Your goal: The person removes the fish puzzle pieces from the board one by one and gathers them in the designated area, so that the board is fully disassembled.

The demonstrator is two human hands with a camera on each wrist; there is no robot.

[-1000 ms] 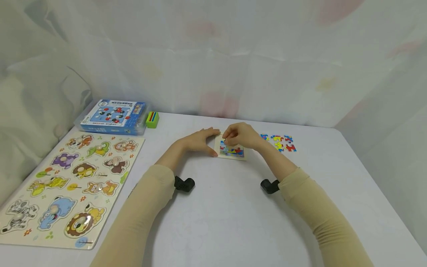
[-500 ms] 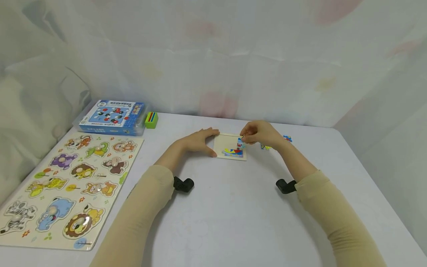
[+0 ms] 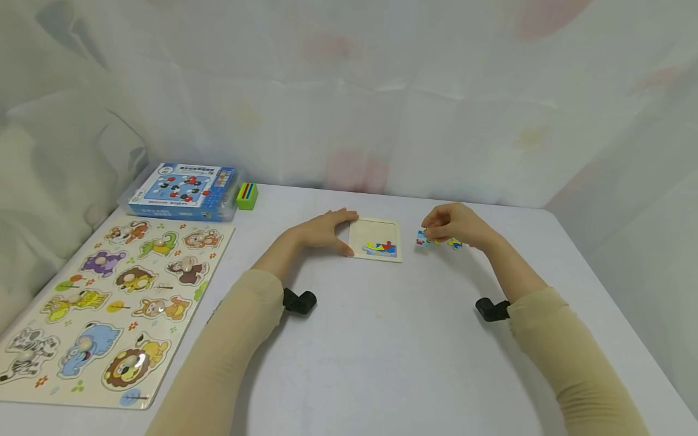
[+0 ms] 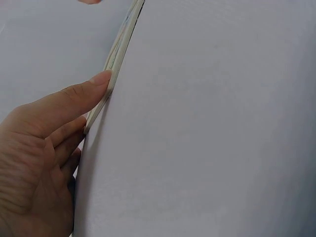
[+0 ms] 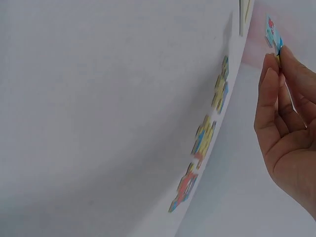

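Observation:
My right hand (image 3: 457, 224) is raised to the right of a small wooden puzzle tray (image 3: 376, 221). Between thumb and fingertips it pinches a light-blue jigsaw piece (image 5: 271, 32), with red marks on its face. My left hand (image 3: 326, 232) holds the tray by its left side, thumb at the near corner and fingers at the far corner; the left wrist view has the thumb on the tray's edge (image 4: 118, 64). Inside the tray, colourful joined pieces (image 3: 380, 249) lie along the near right side. Loose jigsaw pieces (image 5: 201, 138) lie on the table beneath the right hand, which partly hides them in the head view.
An animal knob puzzle board (image 3: 117, 303) covers the left of the white table (image 3: 376, 351). Behind it are a blue boxed set (image 3: 180, 191) and a small green block (image 3: 247, 196). A pale curtain (image 3: 349, 103) hangs along the back.
My right hand has moved right, out of the tray, carrying a jigsaw piece from there. The tray now shows fewer pieces inside. My left hand has stayed at the tray's side.

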